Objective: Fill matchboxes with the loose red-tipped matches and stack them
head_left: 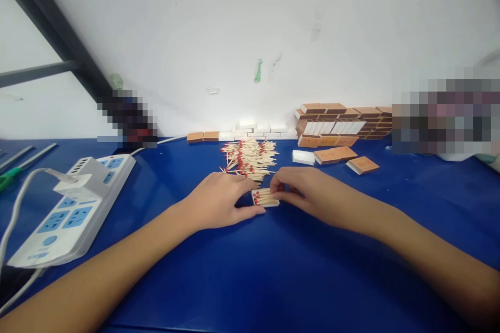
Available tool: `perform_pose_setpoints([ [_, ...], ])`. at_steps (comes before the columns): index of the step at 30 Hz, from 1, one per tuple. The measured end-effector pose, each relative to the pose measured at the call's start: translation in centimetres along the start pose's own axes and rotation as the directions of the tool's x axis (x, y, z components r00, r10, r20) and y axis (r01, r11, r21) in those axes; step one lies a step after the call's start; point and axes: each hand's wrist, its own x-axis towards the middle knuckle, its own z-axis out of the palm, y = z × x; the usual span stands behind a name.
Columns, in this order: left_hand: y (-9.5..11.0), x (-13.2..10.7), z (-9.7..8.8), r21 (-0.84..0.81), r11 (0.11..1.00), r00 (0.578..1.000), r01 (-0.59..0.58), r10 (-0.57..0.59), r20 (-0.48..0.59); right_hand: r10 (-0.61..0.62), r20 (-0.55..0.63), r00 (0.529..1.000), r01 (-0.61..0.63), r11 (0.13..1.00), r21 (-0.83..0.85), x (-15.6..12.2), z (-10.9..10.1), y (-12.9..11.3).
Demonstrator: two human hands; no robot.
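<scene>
A small white matchbox tray [265,197] filled with red-tipped matches lies on the blue table between my hands. My left hand [221,199] grips the tray's left end, thumb along its near side and fingers curled over the far side. My right hand [302,190] pinches the tray's right end with closed fingers. Just behind the tray lies a loose pile of matches [250,158].
Stacks of orange matchbox sleeves [339,122] and white trays [260,131] line the wall. Loose boxes [336,157] lie to the right. A white power strip [76,203] with a plugged-in adapter sits at the left. Blue table [250,270] spreads in front.
</scene>
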Motion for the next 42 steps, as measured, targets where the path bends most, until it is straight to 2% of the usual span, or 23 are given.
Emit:
perform_pose_setpoints([
  [5,0.2,0.1,-0.2,-0.004,1.0,1.0,0.001,-0.001,0.005,-0.043,-0.017,0.999,0.044,0.999,0.025,0.0,0.1,0.1],
  [14,0.0,0.1,-0.2,-0.018,1.0,1.0,-0.025,0.025,0.0,-0.032,-0.007,0.999,0.033,0.998,0.047,0.0,0.4,-0.4],
  [20,0.1,0.1,-0.2,-0.008,1.0,1.0,-0.028,0.028,-0.005,-0.051,-0.085,0.995,0.055,0.998,0.043,0.0,1.0,-0.7],
  [25,0.1,0.2,-0.1,0.001,0.999,0.999,-0.042,0.042,-0.013,-0.065,-0.074,0.995,0.073,0.992,0.103,0.0,1.2,-1.1],
  [33,0.1,0.2,-0.2,0.021,0.999,1.0,-0.028,0.028,0.007,-0.041,-0.148,0.988,0.039,0.999,-0.016,0.0,0.0,0.0],
  [42,0.1,0.1,-0.2,0.012,0.999,0.999,-0.037,0.037,0.0,-0.065,-0.089,0.994,0.063,0.998,-0.022,0.0,0.8,0.1],
])
